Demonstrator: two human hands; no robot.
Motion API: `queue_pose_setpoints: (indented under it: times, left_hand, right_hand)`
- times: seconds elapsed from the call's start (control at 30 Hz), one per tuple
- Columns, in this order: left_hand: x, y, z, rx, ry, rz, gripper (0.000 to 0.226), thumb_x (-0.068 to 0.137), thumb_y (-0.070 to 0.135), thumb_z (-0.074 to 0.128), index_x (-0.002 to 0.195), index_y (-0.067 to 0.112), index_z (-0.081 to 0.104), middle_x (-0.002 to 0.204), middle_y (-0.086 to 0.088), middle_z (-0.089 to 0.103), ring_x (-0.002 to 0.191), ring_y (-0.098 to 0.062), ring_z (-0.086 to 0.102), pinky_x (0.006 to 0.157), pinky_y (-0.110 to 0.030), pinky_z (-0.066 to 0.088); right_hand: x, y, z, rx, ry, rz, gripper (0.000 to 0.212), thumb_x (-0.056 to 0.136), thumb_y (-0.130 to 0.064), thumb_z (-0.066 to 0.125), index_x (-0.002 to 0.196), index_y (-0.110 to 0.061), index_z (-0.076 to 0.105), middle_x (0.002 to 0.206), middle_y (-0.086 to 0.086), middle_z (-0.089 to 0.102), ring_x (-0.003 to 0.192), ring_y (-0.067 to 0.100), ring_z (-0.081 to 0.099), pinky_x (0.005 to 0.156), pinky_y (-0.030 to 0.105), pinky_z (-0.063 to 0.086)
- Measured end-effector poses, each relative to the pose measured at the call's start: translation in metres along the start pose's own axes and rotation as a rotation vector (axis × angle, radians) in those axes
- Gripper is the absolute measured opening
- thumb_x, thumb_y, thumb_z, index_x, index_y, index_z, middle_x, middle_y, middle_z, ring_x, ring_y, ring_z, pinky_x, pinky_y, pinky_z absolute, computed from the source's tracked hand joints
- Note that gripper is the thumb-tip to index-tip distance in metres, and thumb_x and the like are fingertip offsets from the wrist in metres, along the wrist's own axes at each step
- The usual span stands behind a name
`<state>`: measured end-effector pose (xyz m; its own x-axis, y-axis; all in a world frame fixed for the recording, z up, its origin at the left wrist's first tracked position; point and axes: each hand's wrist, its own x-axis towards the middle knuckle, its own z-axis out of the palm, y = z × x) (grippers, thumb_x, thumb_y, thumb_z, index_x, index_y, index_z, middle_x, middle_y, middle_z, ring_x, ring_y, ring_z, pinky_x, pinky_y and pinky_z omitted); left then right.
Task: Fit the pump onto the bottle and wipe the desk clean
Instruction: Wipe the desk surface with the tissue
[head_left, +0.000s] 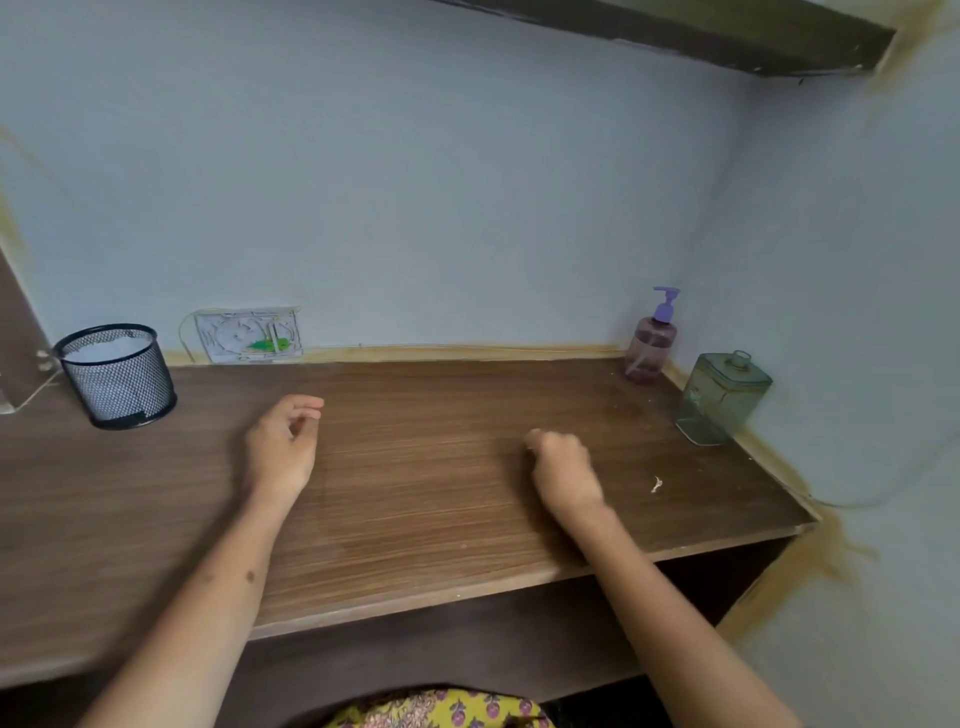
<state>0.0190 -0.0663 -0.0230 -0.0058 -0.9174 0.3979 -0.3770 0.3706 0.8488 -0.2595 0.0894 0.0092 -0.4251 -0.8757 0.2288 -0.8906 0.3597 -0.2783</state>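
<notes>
A pink see-through bottle (650, 349) stands upright in the far right corner of the brown wooden desk (415, 493), with a purple pump (666, 303) on its neck. My left hand (283, 447) hovers over the desk's middle left, fingers loosely curled and holding nothing. My right hand (563, 467) is over the middle right, closed in a loose fist with nothing visible in it. Both hands are well short of the bottle. No cloth is in view.
A green glass jar (722, 397) with a lid stands right of the bottle by the side wall. A black mesh cup (118, 375) sits far left. A wall socket plate (248, 333) is behind. A small pale scrap (656, 484) lies near the desk's right side.
</notes>
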Motion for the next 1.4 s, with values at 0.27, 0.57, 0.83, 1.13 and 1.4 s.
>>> queue_pose_setpoints:
  times: [0.27,0.57,0.83,1.13,1.4]
  left_hand:
    - [0.000,-0.001,-0.001,-0.017,-0.009,-0.030,0.031,0.086,-0.003,0.052,0.092,0.025,0.064,0.092,-0.001,0.069,0.085,-0.024,0.065,0.066,-0.011,0.042]
    - [-0.001,0.000,-0.001,0.000,-0.019,-0.029,0.031,0.087,-0.003,0.052,0.093,0.025,0.064,0.096,-0.002,0.069,0.087,-0.023,0.065,0.065,-0.010,0.043]
    - [-0.003,0.005,-0.001,0.010,-0.007,-0.020,0.027,0.087,-0.003,0.053,0.096,0.017,0.067,0.092,-0.002,0.069,0.082,-0.032,0.065,0.057,-0.006,0.037]
    - [-0.005,0.010,-0.003,0.025,-0.010,-0.016,0.027,0.087,-0.003,0.053,0.095,0.018,0.067,0.092,-0.002,0.069,0.083,-0.024,0.062,0.061,-0.002,0.035]
    - [-0.005,0.009,-0.003,0.016,0.002,-0.026,0.027,0.087,-0.005,0.053,0.095,0.016,0.068,0.092,-0.004,0.070,0.078,-0.008,0.061,0.063,0.000,0.036]
  right_hand:
    - [-0.069,-0.076,0.020,0.199,-0.053,-0.576,0.016,0.089,-0.009,0.055,0.096,-0.007,0.069,0.105,0.008,0.071,0.103,0.025,0.066,0.080,0.035,0.054]
    - [-0.040,0.028,-0.014,-0.164,0.061,-0.212,0.024,0.084,-0.001,0.057,0.094,-0.019,0.070,0.117,0.006,0.068,0.127,0.017,0.053,0.083,0.029,0.053]
    - [-0.035,0.101,-0.068,-0.285,0.006,0.249,0.027,0.094,-0.010,0.046,0.104,-0.018,0.070,0.106,0.006,0.067,0.096,0.025,0.064,0.070,0.032,0.049]
    - [-0.069,0.049,-0.047,-0.070,0.006,0.218,0.026,0.090,0.007,0.041,0.105,-0.006,0.058,0.105,0.010,0.064,0.097,0.024,0.065,0.071,0.025,0.048]
    - [-0.088,-0.052,0.001,0.116,-0.185,-0.211,0.072,0.077,0.016,0.036,0.144,-0.009,0.035,0.150,0.009,0.038,0.136,0.029,0.040,0.117,0.028,0.022]
